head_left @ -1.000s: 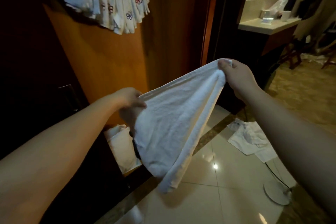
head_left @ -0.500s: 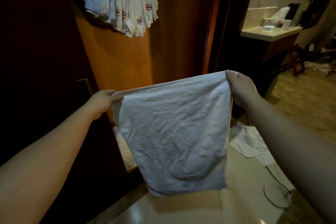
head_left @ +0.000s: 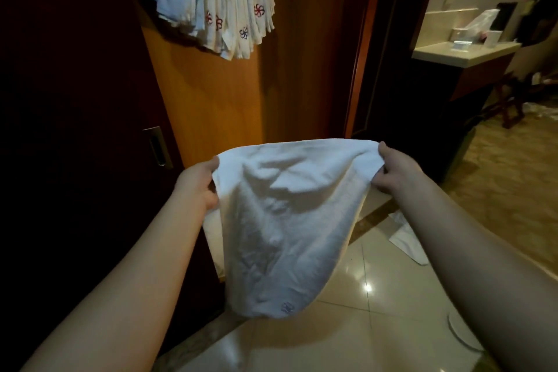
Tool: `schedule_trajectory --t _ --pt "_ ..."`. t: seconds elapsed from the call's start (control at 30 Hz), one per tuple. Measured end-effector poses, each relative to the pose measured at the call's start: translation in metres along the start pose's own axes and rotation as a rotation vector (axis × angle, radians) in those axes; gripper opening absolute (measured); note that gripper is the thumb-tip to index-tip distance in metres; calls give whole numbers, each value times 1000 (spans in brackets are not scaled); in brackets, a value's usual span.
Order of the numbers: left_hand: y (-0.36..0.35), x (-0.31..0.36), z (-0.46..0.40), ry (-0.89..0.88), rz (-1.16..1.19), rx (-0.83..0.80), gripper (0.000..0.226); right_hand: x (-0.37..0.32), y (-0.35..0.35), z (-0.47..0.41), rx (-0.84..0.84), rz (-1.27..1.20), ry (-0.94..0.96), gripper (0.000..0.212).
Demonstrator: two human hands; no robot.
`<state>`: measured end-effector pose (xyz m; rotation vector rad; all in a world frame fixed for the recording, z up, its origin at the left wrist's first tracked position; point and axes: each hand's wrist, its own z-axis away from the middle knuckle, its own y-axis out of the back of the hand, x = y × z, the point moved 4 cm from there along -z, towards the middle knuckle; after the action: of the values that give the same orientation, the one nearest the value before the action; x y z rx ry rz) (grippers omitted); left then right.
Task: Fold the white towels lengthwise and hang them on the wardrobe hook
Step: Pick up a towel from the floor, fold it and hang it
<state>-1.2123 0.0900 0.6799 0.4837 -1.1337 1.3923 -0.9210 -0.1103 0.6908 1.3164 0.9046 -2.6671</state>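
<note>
The white towel (head_left: pixel 280 229) hangs in front of the person, spread between both hands at about waist height, its upper edge sagging slightly and its lower end, with a small blue emblem, dangling above the tiled floor (head_left: pixel 377 326). The left hand (head_left: pixel 197 183) pinches the left top corner with fingers curled round the cloth; the right hand (head_left: pixel 392 172) pinches the right top corner the same way. So each grip is pressed onto the towel, neither spread.

To do the lengthwise fold well, it seems best to keep the top edge taut and level, then bring the 2 corners together so the long sides meet evenly, letting the hanging weight pull out the wrinkles. The cloth is limp and creased, so a short shake may help before the corners meet. The hung towels (head_left: pixel 211 3) already crowd the wardrobe door (head_left: pixel 229 93) above, so the folded strip will need lifting well up to reach the hook, which is hidden behind them.

Compared with half a second ago, both hands are lower and nearer the body, the top edge has slackened and bows upward in the middle, and the towel billows toward the camera rather than hanging flat.
</note>
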Motion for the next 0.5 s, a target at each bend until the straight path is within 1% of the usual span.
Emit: schedule_trajectory --t 0.1,0.13,0.2,0.23,0.3,0.33,0.43,0.5 --pt "-28 -25 30 -57 85 -83 25 33 -12 31 -93 -43 -3 34" --pt "-37 -33 39 -77 86 -96 25 46 -16 42 -104 -22 2 31" --pt "-54 -51 59 -98 38 -104 23 74 -20 60 -111 101 46 34" --pt "-62 -60 68 -88 -2 -104 20 86 -20 66 -115 178 90 38" --pt "-73 -73 83 -33 -92 -87 14 102 -24 80 -150 371 210 37" --pt "-77 -76 90 -12 -116 -97 16 105 -25 85 -186 453 271 35" --pt "-84 -82 103 -22 -119 -166 31 104 -24 99 -252 614 433 27" --pt "-85 -84 111 -5 -129 -213 39 105 -22 101 -309 729 488 20"
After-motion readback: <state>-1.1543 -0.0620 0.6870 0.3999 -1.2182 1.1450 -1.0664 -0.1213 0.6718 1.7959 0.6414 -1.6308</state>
